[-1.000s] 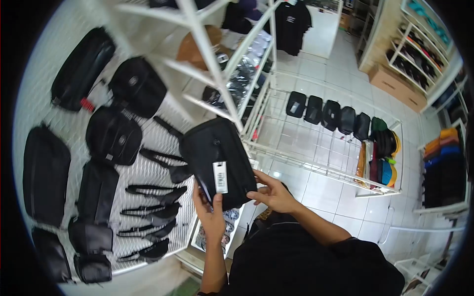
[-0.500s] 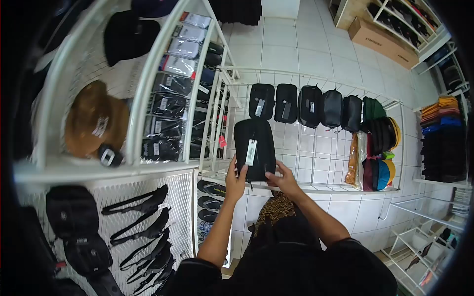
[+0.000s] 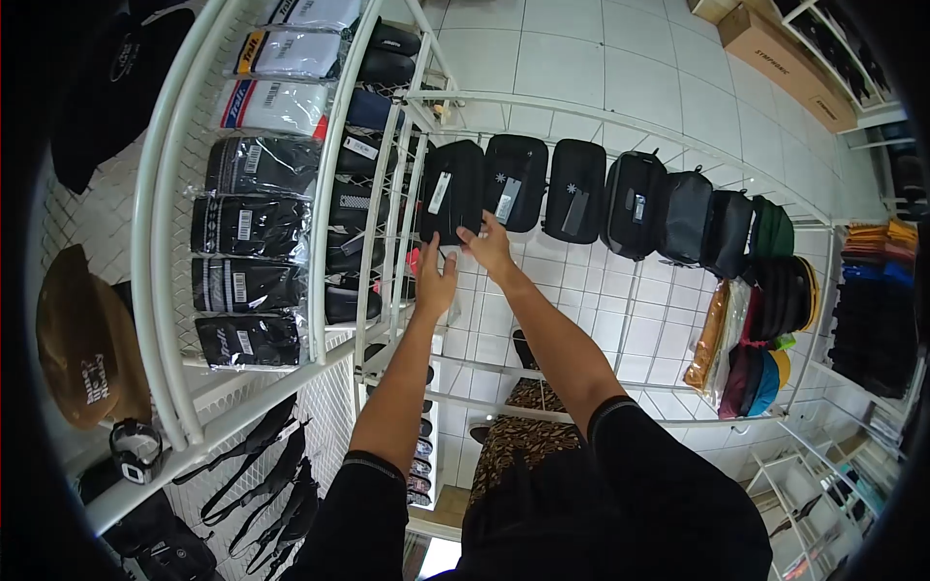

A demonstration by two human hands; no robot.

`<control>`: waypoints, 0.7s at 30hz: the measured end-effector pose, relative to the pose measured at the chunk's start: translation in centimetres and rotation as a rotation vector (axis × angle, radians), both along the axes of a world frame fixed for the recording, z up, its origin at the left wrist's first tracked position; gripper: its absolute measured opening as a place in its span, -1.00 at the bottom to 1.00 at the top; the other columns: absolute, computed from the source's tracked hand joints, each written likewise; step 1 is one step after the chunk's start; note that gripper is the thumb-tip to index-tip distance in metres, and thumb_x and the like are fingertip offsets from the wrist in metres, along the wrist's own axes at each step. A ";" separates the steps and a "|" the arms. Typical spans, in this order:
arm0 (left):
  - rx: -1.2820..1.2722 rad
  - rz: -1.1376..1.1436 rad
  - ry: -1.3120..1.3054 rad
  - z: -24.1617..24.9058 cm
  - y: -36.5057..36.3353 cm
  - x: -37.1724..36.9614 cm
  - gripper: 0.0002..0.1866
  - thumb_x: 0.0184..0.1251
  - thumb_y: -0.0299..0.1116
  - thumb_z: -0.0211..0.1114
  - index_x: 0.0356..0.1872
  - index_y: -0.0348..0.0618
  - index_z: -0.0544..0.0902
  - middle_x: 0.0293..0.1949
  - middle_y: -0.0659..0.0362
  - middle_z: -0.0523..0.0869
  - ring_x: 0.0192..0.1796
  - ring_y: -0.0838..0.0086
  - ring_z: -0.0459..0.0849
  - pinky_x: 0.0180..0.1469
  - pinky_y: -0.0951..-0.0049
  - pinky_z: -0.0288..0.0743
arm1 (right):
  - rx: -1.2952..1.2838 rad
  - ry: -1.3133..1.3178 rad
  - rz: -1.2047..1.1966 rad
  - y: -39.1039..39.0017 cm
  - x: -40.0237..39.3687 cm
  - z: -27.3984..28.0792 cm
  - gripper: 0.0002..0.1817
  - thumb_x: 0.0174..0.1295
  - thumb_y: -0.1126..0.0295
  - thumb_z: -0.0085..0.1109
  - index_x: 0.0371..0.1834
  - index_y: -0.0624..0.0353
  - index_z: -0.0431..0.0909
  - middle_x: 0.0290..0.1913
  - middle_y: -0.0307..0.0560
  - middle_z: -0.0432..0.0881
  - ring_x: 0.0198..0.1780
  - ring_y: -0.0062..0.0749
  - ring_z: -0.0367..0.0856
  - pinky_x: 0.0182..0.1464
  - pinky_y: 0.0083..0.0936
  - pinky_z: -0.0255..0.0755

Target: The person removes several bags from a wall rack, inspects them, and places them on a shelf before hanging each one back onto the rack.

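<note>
A black pouch with a white tag lies at the left end of a row on the white wire rack. My left hand is at its lower edge, fingers apart, fingertips near or touching it. At its lower right corner is my right hand, with fingers spread and thumb and fingertips on or close to the pouch. Neither hand is wrapped round anything. Just right of it lies another black pouch, followed by a black case and several more dark bags.
Packaged sleeves fill the white shelf at left, with a brown hat beside them. Caps and bagged items lie at the rack's right end. A cardboard box stands at upper right.
The tagged pouch has moved from between my hands above the rack to the row's left end. Both hands have reached forward and left, and their hold on it has loosened. The view has shifted.
</note>
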State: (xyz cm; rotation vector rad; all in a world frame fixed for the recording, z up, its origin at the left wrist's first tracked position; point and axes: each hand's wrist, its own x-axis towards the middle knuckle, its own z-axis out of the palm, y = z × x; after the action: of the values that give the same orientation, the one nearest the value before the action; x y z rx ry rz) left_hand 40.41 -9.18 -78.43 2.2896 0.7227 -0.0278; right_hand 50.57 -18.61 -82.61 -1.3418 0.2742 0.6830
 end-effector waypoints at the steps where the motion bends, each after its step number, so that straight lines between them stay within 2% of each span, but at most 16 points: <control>1: 0.003 0.005 0.006 -0.5 0.6 0.9 -0.40 0.52 -0.21 0.15 0.51 -0.10 0.28 0.42 -0.25 0.36 0.51 -0.05 0.27 0.50 0.13 0.15 | -0.026 -0.020 0.003 0.8 0.9 -0.5 -0.37 0.18 0.51 0.42 0.35 0.18 0.43 -0.06 0.01 0.65 -0.26 -0.38 0.73 -0.35 -0.52 0.69; 4: -0.129 -0.004 0.012 -1.2 2.6 2.3 -0.39 0.53 -0.23 0.13 0.53 -0.08 0.25 0.46 -0.22 0.33 0.50 -0.02 0.30 0.50 0.19 0.17 | -0.086 -0.035 0.008 2.7 2.9 -1.3 -0.41 0.18 0.53 0.41 0.30 0.24 0.44 -0.14 -0.02 0.69 -0.31 -0.38 0.73 -0.37 -0.52 0.68; 6: -0.180 -0.026 0.043 -1.2 3.2 3.0 -0.39 0.54 -0.26 0.10 0.55 -0.09 0.22 0.47 -0.19 0.32 0.50 0.03 0.33 0.49 0.26 0.19 | -0.063 0.035 0.011 3.3 3.9 -1.8 -0.47 0.24 0.52 0.36 0.29 0.27 0.43 -0.13 -0.02 0.65 -0.22 -0.34 0.73 -0.27 -0.49 0.72; 7: -0.184 -0.016 0.075 -1.7 3.5 3.0 -0.39 0.54 -0.29 0.09 0.55 -0.09 0.21 0.47 -0.17 0.33 0.49 0.09 0.36 0.47 0.29 0.22 | -0.088 0.054 0.007 3.3 4.1 -1.5 -0.38 0.25 0.52 0.35 0.38 0.28 0.35 -0.14 -0.03 0.65 -0.22 -0.33 0.73 -0.25 -0.50 0.72; 8: -0.190 -0.009 0.078 -2.0 3.5 2.9 -0.39 0.54 -0.29 0.09 0.55 -0.09 0.21 0.47 -0.17 0.33 0.49 0.09 0.36 0.47 0.29 0.22 | -0.094 0.057 0.014 3.4 4.2 -1.0 -0.38 0.25 0.52 0.35 0.38 0.28 0.35 -0.14 -0.03 0.65 -0.22 -0.33 0.73 -0.25 -0.50 0.72; 10: -0.213 -0.001 0.033 -2.5 3.6 2.5 -0.39 0.54 -0.29 0.08 0.56 -0.07 0.21 0.41 -0.16 0.44 0.41 0.17 0.47 0.41 0.33 0.29 | -0.095 0.166 -0.061 3.7 4.3 -1.4 -0.26 0.26 0.47 0.34 0.49 0.24 0.22 -0.10 0.01 0.64 -0.19 -0.30 0.73 -0.23 -0.48 0.71; 11: -0.258 0.024 0.121 -2.5 3.5 1.9 -0.38 0.54 -0.29 0.09 0.56 -0.07 0.20 0.33 -0.14 0.53 0.33 0.24 0.56 0.35 0.35 0.36 | -0.095 0.161 -0.054 3.8 4.0 -1.4 -0.26 0.26 0.47 0.34 0.49 0.24 0.22 -0.10 0.01 0.64 -0.19 -0.30 0.73 -0.23 -0.48 0.71; 12: -0.259 0.029 0.117 -2.2 3.2 1.0 -0.38 0.54 -0.29 0.09 0.56 -0.07 0.20 0.33 -0.14 0.53 0.33 0.24 0.56 0.35 0.35 0.36 | -0.130 0.127 0.018 3.6 3.1 -2.0 -0.22 0.25 0.44 0.34 0.53 0.23 0.17 -0.05 0.05 0.62 -0.16 -0.28 0.72 -0.24 -0.48 0.70; 14: -0.312 0.108 0.022 -2.3 1.9 -0.6 -0.40 0.56 -0.27 0.10 0.55 -0.11 0.21 0.07 -0.03 0.68 0.08 0.32 0.65 0.22 0.37 0.43 | -0.237 0.013 0.058 2.8 0.7 -2.9 -0.15 0.23 0.38 0.35 0.56 0.22 0.11 0.10 0.14 0.58 -0.07 -0.24 0.70 -0.20 -0.41 0.67; 15: -0.402 0.164 -0.067 -3.0 1.3 -1.9 -0.43 0.57 -0.23 0.10 0.52 -0.13 0.27 -0.08 0.09 0.67 -0.06 0.42 0.62 0.05 0.42 0.47 | -0.213 0.035 0.058 2.0 -1.0 -2.7 -0.16 0.23 0.37 0.35 0.55 0.22 0.13 0.13 0.14 0.58 -0.05 -0.24 0.69 -0.17 -0.39 0.67; 16: -0.408 0.158 -0.078 -2.4 0.4 -2.8 -0.43 0.57 -0.23 0.10 0.52 -0.13 0.27 -0.08 0.09 0.67 -0.06 0.42 0.62 0.05 0.42 0.47 | -0.182 0.047 0.061 1.3 -2.2 -2.1 -0.18 0.23 0.37 0.35 0.54 0.22 0.15 0.16 0.15 0.57 -0.02 -0.23 0.68 -0.13 -0.36 0.67; 18: -0.483 0.205 -0.048 -0.8 -0.9 -5.7 -0.44 0.58 -0.20 0.11 0.51 -0.10 0.30 -0.14 0.18 0.62 -0.10 0.50 0.60 -0.10 0.50 0.46 | -0.036 0.236 0.102 -0.9 -4.8 0.6 -0.27 0.28 0.35 0.29 0.50 0.20 0.22 0.18 0.13 0.57 0.02 -0.24 0.67 -0.08 -0.34 0.65; 20: -0.496 0.219 -0.014 0.5 -2.3 -9.0 -0.44 0.57 -0.18 0.14 0.50 -0.09 0.31 -0.06 0.17 0.65 -0.01 0.54 0.63 -0.12 0.57 0.46 | -0.056 0.334 0.165 -3.1 -7.8 3.3 -0.37 0.32 0.34 0.23 0.46 0.18 0.29 0.15 0.07 0.59 0.03 -0.26 0.67 -0.06 -0.35 0.63; 21: -0.568 0.260 -0.039 1.0 -3.2 -10.8 -0.43 0.57 -0.17 0.15 0.50 -0.08 0.31 -0.06 0.17 0.65 -0.04 0.54 0.63 -0.12 0.56 0.46 | -0.061 0.354 0.168 -4.0 -9.4 4.6 -0.41 0.33 0.34 0.22 0.42 0.18 0.34 0.13 0.02 0.61 0.02 -0.26 0.67 -0.04 -0.34 0.62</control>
State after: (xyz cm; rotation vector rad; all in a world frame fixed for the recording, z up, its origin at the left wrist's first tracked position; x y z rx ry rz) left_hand 29.62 -12.40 -77.41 1.6437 0.8597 -0.0585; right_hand 41.14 -22.63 -77.99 -1.3074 0.4723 1.0633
